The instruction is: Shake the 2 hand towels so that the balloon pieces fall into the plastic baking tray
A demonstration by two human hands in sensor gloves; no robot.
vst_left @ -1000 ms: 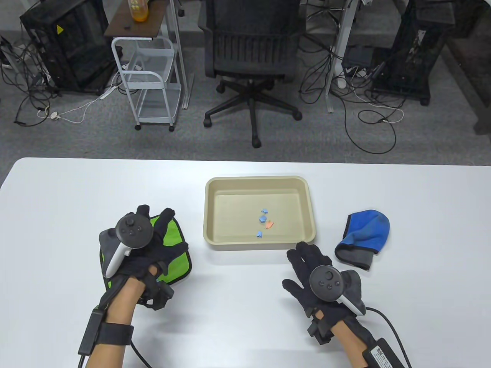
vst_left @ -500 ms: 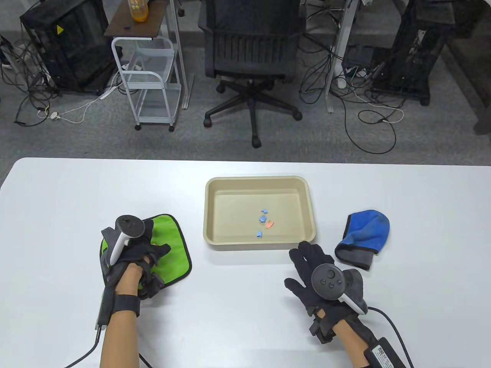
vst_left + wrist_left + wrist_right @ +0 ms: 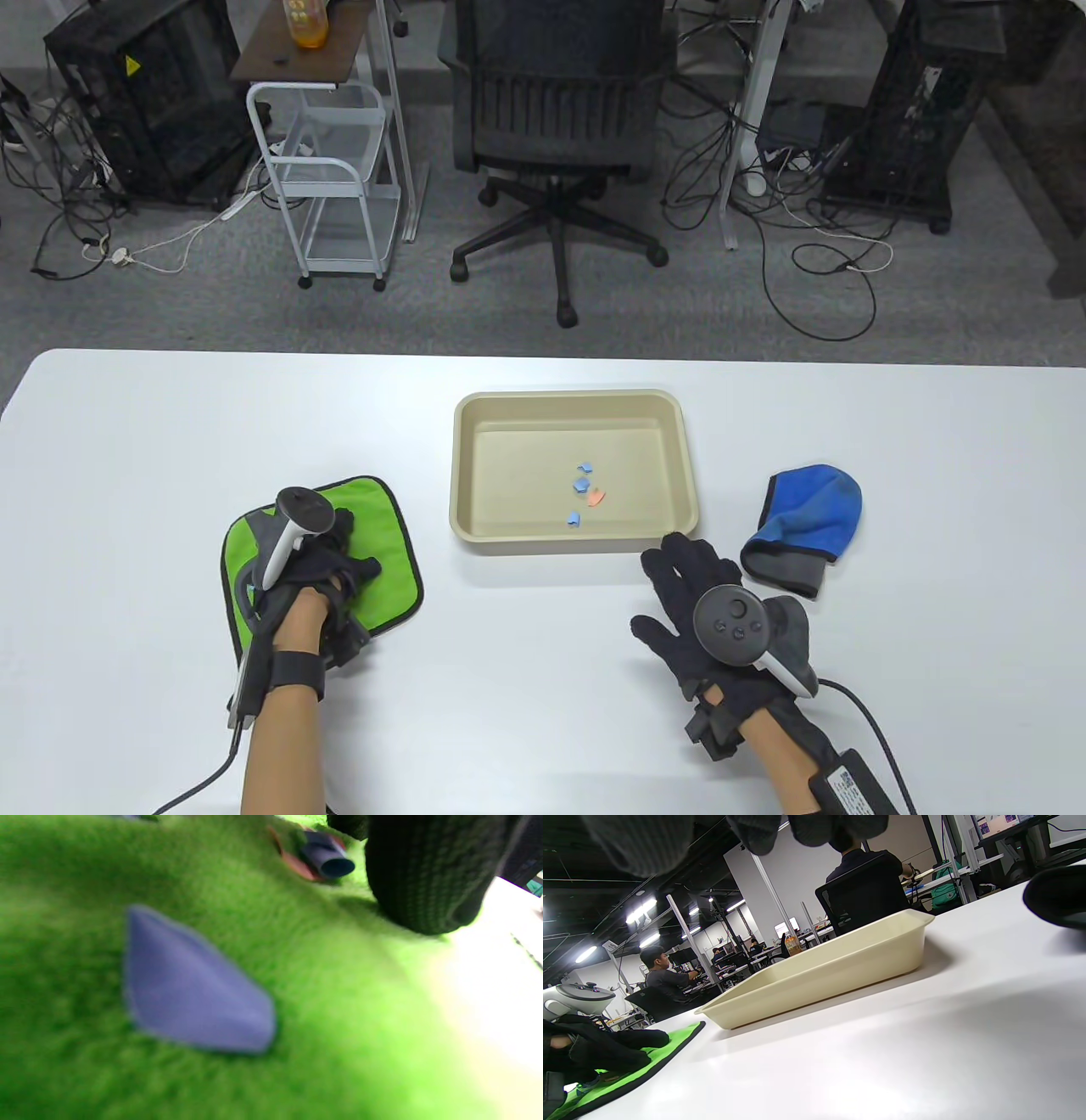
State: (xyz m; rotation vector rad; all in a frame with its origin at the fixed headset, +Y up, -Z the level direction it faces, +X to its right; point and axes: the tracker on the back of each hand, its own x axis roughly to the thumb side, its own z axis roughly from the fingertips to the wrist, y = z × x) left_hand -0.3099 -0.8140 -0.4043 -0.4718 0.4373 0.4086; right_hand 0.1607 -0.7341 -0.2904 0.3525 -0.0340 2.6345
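A green hand towel point(image 3: 386, 535) lies flat on the white table, left of the beige plastic tray point(image 3: 462, 509). My left hand point(image 3: 339, 548) stands on its edge on the towel, its fingers curled into the cloth. Close up, a blue balloon piece point(image 3: 191, 1001) and a rolled blue and orange piece point(image 3: 326, 859) lie on the green towel point(image 3: 339, 1005) beside a fingertip point(image 3: 424, 878). Several balloon pieces point(image 3: 584, 492) lie in the tray. A crumpled blue towel point(image 3: 814, 509) sits right of the tray. My right hand point(image 3: 679, 577) rests flat and spread on the table near the tray's front right corner.
Beyond the table's far edge stand an office chair point(image 3: 556, 110), a white wire cart point(image 3: 331, 170) and loose cables on the floor. In the right wrist view the tray point(image 3: 818, 984) stands between the green towel point(image 3: 640, 1069) and the blue towel's dark edge point(image 3: 1058, 899).
My left hand went from spread flat on the green towel to turned on its edge with fingers curled, and drew back towards me. The right hand barely moved.
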